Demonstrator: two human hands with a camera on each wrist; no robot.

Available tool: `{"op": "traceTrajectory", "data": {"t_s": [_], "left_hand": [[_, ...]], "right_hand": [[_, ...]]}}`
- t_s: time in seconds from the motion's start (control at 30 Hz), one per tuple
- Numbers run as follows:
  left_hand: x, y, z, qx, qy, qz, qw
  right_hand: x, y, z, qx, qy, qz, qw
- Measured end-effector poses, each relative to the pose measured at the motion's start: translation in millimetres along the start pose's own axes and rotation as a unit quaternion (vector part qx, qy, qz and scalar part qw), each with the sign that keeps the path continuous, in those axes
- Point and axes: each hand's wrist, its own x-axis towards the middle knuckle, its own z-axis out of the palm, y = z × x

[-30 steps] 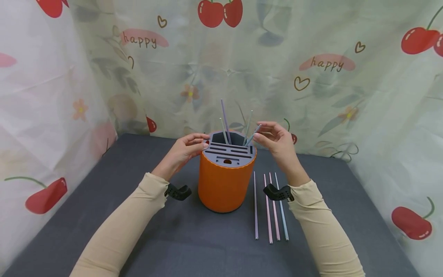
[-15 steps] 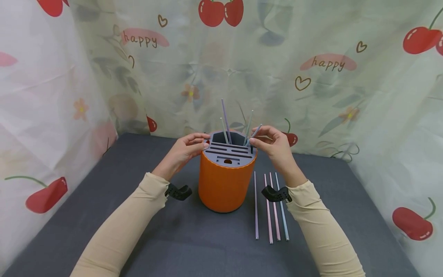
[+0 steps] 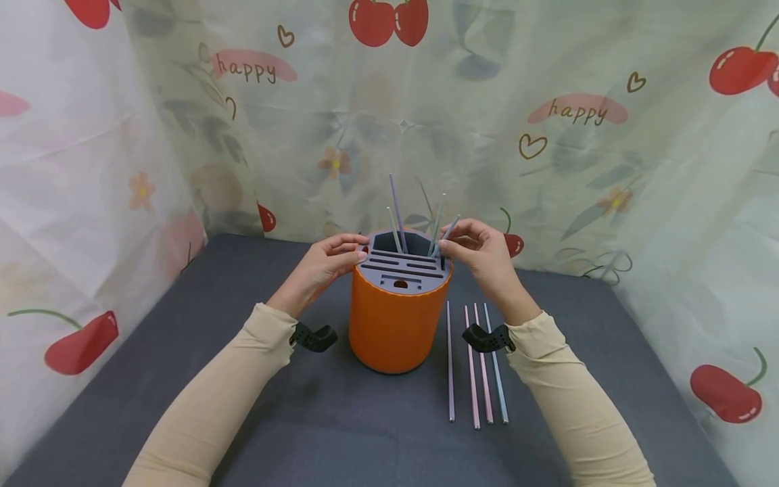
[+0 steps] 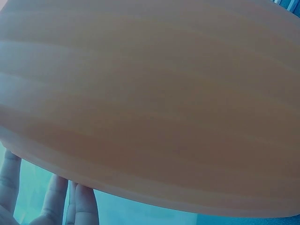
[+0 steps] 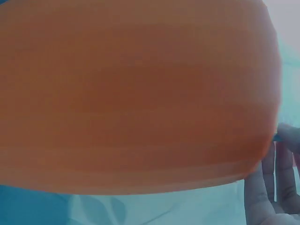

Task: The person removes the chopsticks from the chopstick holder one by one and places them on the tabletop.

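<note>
An orange cylindrical knife block [image 3: 394, 331] with a grey slotted top [image 3: 398, 284] stands upright in the head view. My left hand [image 3: 322, 264] holds its left rim, thumb on the top edge. In the left wrist view, fingers [image 4: 55, 197] reach against the far side of the orange wall. At the right rim, my right hand [image 3: 487, 257] pinches a thin light blue stick [image 3: 452, 227], tilted, its lower end in the block's rear opening. A purple stick [image 3: 395, 203] and two pale green sticks lean in that opening. The orange wall fills most of both wrist views.
Several thin sticks lie side by side right of the block: a purple one [image 3: 450, 365], pink ones [image 3: 472, 379] and a blue one [image 3: 498, 372]. Dark cloth [image 3: 341, 433] covers the table. A printed curtain [image 3: 402, 95] hangs at the back and sides.
My right hand has moved down and slightly left toward the rim, still pinching the light blue stick. My left hand has stayed at the left rim.
</note>
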Motion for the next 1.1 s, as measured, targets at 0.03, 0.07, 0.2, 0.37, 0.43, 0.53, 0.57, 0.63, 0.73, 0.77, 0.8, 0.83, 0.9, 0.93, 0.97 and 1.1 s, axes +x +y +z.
{"op": "traceTrajectory", "data": {"t_s": [0.03,0.07,0.2,0.37,0.43,0.53,0.57,0.63,0.73,0.77,0.8,0.83,0.9,0.93,0.97,1.1], "left_hand": [[0.4,0.2,-0.1,0.001,0.001,0.0,1.0],[0.7,0.4,-0.1,0.002,0.002,0.0,1.0],[1.9,0.6,-0.4,0.004,0.001,0.001,1.0],[1.8,0.1,-0.8,0.005,0.003,0.002,1.0],[1.1,0.3,-1.1,0.004,0.004,0.003,1.0],[0.3,0.9,-1.7,0.004,0.003,0.004,1.0],[-0.1,1.1,-1.7,0.003,0.004,0.003,1.0],[-0.5,1.1,-1.7,0.002,0.005,0.002,1.0],[-0.6,0.5,-1.5,-0.001,0.003,0.001,1.0],[-0.8,0.3,-1.4,-0.001,0.002,0.001,1.0],[-1.0,0.1,-1.2,-0.001,0.001,0.001,1.0],[-1.2,0.0,-0.9,-0.001,0.001,0.001,1.0],[-1.7,-0.1,-0.5,0.0,-0.001,0.001,1.0],[-1.7,-0.2,-0.3,-0.001,-0.001,0.001,1.0],[-1.9,-0.1,0.0,-0.001,-0.001,0.001,1.0],[-2.0,-0.1,0.4,-0.003,-0.001,0.002,1.0]], "right_hand": [[1.1,-3,-1,0.001,0.002,-0.005,1.0],[2.7,-7,-2,0.007,0.006,-0.012,0.9999],[11.6,-28,-7,0.055,0.035,-0.063,0.9958],[24.1,-64,-20,0.16,0.09,-0.138,0.9731],[28.3,-79,-28,0.213,0.118,-0.157,0.9572],[31.5,-94,-41,0.267,0.164,-0.166,0.9351],[31.6,-96,-45,0.275,0.178,-0.167,0.93],[30.4,-96,-54,0.281,0.202,-0.16,0.9243],[25.9,-86,-66,0.274,0.218,-0.133,0.9273],[24.0,-80,-70,0.264,0.218,-0.119,0.932],[22.1,-73,-74,0.252,0.22,-0.104,0.9366],[20.0,-65,-78,0.241,0.219,-0.086,0.9417],[15.3,-47,-85,0.206,0.214,-0.045,0.9538],[12.7,-36,-89,0.184,0.211,-0.024,0.9597],[9.7,-26,-92,0.158,0.207,-0.001,0.9655],[-3.6,17,-105,0.068,0.171,0.092,0.9786]]}}
